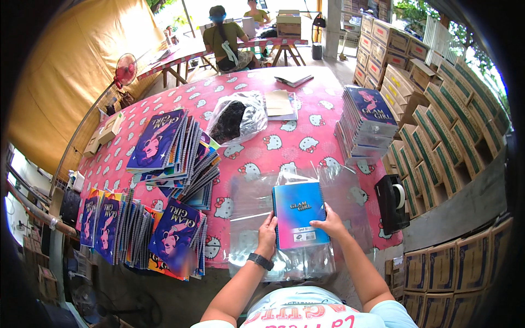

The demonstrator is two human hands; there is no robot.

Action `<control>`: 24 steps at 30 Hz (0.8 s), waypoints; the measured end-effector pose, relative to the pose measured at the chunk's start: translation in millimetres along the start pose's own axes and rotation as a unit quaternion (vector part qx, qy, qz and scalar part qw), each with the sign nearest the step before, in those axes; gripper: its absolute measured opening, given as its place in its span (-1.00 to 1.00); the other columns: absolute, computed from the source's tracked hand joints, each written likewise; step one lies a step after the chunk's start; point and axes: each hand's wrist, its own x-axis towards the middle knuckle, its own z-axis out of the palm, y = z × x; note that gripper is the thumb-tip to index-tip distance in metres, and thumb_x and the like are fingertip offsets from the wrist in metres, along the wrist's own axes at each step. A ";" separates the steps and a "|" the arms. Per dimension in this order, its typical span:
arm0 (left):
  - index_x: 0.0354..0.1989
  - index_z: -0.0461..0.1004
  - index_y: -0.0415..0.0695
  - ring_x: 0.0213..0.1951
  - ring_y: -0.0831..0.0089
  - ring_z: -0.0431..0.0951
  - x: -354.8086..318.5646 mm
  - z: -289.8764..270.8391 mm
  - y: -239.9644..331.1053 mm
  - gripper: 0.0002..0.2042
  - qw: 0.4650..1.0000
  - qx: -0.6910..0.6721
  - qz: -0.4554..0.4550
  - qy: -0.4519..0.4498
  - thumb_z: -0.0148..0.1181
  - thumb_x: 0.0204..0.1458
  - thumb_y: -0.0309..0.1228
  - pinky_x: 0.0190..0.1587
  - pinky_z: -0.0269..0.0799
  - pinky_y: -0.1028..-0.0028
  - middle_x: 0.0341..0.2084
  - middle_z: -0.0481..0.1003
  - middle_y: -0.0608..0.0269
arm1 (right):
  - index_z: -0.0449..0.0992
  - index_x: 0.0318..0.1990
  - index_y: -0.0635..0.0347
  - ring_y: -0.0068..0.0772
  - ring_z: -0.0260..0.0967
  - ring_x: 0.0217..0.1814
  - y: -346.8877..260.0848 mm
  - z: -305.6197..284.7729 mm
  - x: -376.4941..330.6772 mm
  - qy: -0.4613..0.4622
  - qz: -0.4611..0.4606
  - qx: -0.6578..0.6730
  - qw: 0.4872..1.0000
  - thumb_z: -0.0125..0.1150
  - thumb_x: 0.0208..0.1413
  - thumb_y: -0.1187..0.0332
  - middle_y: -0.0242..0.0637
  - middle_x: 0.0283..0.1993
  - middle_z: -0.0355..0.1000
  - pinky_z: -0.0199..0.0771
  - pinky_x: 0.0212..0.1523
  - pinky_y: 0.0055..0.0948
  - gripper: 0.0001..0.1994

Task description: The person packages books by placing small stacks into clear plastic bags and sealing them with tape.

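Note:
A spiral notebook point(299, 197) with a pink-to-blue cover lies face up between my hands, near the table's front edge. My left hand point(267, 235), below a dark wristwatch, grips its left edge. On the other side my right hand point(330, 222) closes on the right edge, its thumb over the cover. Clear plastic sleeves point(249, 205) are spread under and around the notebook. Whether the notebook is partly inside one, I cannot tell.
Fanned piles of spiral notebooks point(158, 139) cover the table's left side. A stack of plastic-wrapped notebooks point(369, 106) and a black tape dispenser point(391, 205) stand at right. A clear bag point(252, 117) with dark contents lies mid-table. Cartons point(437, 158) line the right; people point(224, 38) sit beyond.

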 end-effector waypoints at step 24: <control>0.08 0.41 0.08 0.17 0.10 0.14 19.9 -54.0 24.6 -0.58 0.584 0.666 0.321 0.335 0.01 0.07 -0.06 0.06 0.04 -0.08 0.17 0.25 0.08 | -0.25 0.35 0.32 -0.20 -0.58 0.51 -29.1 27.3 -29.4 0.001 -0.161 -0.445 0.881 -0.15 0.06 -0.25 -0.13 0.46 -0.43 -0.45 0.29 0.29 -0.07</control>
